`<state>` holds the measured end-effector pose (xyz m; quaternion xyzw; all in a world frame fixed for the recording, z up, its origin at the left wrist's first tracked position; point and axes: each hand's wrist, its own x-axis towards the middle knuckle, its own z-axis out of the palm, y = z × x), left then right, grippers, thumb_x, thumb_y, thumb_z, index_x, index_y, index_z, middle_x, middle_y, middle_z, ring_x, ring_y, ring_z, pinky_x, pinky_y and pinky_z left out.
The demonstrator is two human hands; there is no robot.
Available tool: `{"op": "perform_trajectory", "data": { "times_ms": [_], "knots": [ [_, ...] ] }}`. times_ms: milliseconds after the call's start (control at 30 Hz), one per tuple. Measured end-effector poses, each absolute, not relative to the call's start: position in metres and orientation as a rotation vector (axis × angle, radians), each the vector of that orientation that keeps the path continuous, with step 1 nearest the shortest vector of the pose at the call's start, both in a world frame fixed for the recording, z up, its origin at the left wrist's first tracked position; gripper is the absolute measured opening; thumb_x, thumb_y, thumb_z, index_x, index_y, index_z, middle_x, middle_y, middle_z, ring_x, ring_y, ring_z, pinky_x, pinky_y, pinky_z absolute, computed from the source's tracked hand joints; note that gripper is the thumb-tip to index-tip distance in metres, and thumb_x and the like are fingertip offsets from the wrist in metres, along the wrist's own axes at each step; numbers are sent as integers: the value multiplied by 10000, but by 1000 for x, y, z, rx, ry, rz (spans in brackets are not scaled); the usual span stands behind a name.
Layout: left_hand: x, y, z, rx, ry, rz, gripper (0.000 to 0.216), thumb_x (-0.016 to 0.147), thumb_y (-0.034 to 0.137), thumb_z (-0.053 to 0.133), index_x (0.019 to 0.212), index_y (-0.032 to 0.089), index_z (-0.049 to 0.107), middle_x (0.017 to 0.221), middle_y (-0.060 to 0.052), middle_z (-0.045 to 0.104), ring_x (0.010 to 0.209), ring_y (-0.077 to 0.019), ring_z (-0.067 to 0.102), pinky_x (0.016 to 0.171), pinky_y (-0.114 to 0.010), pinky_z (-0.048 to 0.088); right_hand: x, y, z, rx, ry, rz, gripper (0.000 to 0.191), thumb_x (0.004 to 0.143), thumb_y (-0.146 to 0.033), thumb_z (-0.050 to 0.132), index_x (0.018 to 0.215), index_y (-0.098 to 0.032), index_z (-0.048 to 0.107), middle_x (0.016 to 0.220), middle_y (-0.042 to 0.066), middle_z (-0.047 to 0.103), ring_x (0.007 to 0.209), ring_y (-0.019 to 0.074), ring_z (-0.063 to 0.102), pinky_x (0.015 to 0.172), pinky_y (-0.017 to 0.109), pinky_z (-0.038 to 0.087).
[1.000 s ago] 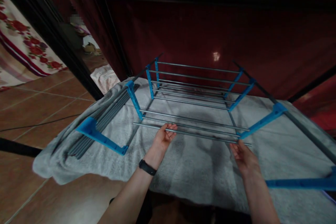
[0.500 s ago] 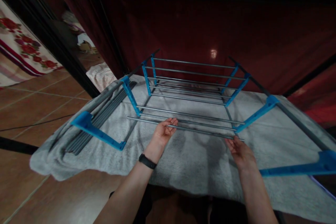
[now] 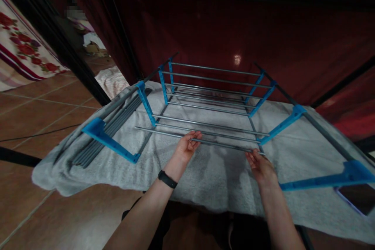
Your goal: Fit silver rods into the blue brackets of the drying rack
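A thin grey metal rod (image 3: 225,145) lies crosswise in my two hands, low over the grey blanket. My left hand (image 3: 189,145) pinches it near its middle, wearing a black band on the wrist. Close to the rod's right end, the fingers of my right hand (image 3: 259,163) are closed on it. Beyond my hands stands a partly built rack, with several rods spanning between blue plastic brackets (image 3: 146,103). The nearest blue brackets, at the left (image 3: 113,143) and the right (image 3: 322,179), have no rod between them. The held rod's left end sticks out free.
Several loose grey rods (image 3: 113,134) lie bundled on the blanket (image 3: 205,187) at the left. A phone with a purple edge (image 3: 356,199) rests at the right. Dark red curtain (image 3: 205,27) hangs behind the rack. Black posts (image 3: 73,62) rise at the left above a tiled floor.
The rod has shifted slightly to the left relative to the rack, and my right hand has moved left with it. The view has turned a little, showing more of the phone.
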<state>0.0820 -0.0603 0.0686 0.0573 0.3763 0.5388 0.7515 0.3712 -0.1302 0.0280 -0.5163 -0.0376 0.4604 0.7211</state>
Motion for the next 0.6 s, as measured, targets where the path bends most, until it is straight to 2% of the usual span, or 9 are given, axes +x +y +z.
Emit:
{"op": "perform_trajectory", "data": {
  "times_ms": [100, 233, 300, 433, 600],
  "knots": [
    [90, -60, 70, 129, 827, 1159, 271, 758, -69, 550, 878, 153, 651, 869, -60, 759, 810, -163, 740, 793, -278, 538, 374, -132, 30, -1153, -94, 970, 304, 681, -93, 839, 824, -202, 595, 728, -50, 710, 656, 104, 701, 718, 249, 636],
    [94, -60, 70, 148, 826, 1145, 206, 824, -22, 561, 875, 155, 653, 847, -56, 754, 780, -163, 736, 760, -275, 545, 375, -131, 33, -1137, -125, 881, 509, 610, -153, 887, 987, -264, 563, 752, -91, 708, 618, 100, 684, 679, 263, 631],
    [94, -60, 69, 146, 835, 1153, 185, 837, -10, 570, 868, 155, 649, 829, -52, 750, 759, -160, 733, 746, -271, 548, 374, -130, 33, -1142, -168, 869, 554, 598, -206, 898, 1028, -277, 557, 747, -105, 695, 592, 87, 666, 660, 243, 619],
    [94, -57, 65, 128, 861, 1157, 196, 823, -29, 572, 855, 151, 643, 815, -52, 748, 744, -156, 731, 732, -263, 548, 372, -129, 34, -1148, -189, 885, 509, 611, -256, 896, 997, -257, 564, 706, -101, 672, 581, 88, 657, 651, 234, 609],
    [94, -53, 63, 125, 857, 1160, 200, 804, -27, 572, 853, 148, 657, 833, -62, 753, 753, -166, 737, 733, -272, 554, 373, -127, 36, -1154, -149, 901, 433, 624, -197, 876, 937, -230, 580, 717, -64, 695, 592, 98, 663, 659, 251, 619]
  ]
}}
